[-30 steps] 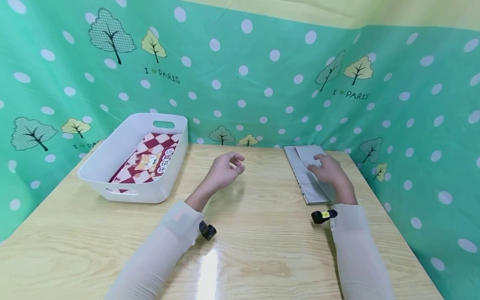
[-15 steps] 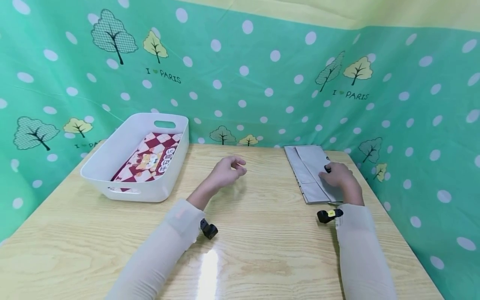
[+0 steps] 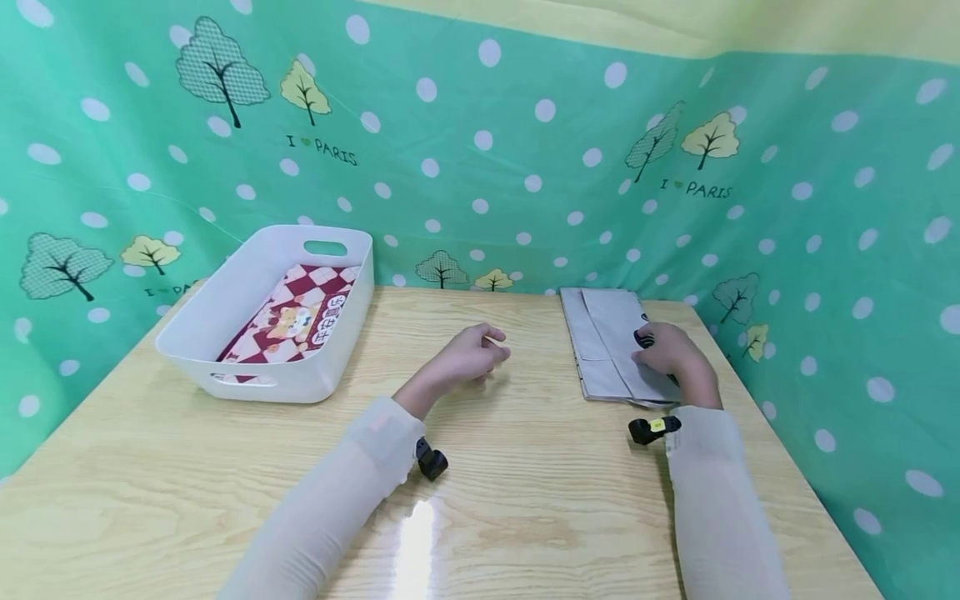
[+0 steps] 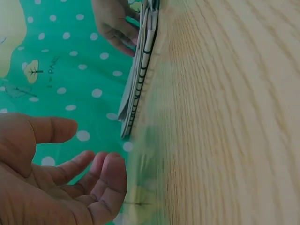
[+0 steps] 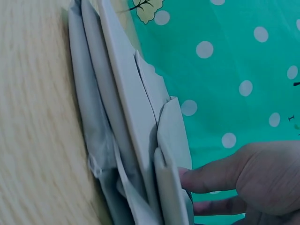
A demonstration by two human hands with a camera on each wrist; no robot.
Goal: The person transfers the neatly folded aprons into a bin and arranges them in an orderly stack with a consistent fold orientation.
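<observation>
A flat, folded pale grey bundle (image 3: 603, 342) lies at the back right of the table, cloth or paper, I cannot tell. In the right wrist view the bundle (image 5: 126, 98) shows several stacked layers and loose flaps. My right hand (image 3: 672, 354) reaches over its right side, touching the top layer beside a black printed mark (image 3: 643, 339). Thumb and finger of this right hand (image 5: 253, 183) look fairly straight against that layer; their tips are partly hidden. My left hand (image 3: 468, 357) hovers above the table's middle. In its wrist view, the left hand (image 4: 70, 180) holds nothing, fingers loosely bent.
A white plastic basket (image 3: 352, 333) stands at the back left. Inside lies a red-and-white checkered flat packet (image 3: 288, 321) with a cartoon animal. The green dotted curtain (image 3: 450, 167) rises behind and to the right of the wooden table (image 3: 525, 500).
My right hand has moved from above the bundle's middle to its right side and now touches it. The bundle's near edge has shifted slightly. My left hand has drifted a little right and nearer.
</observation>
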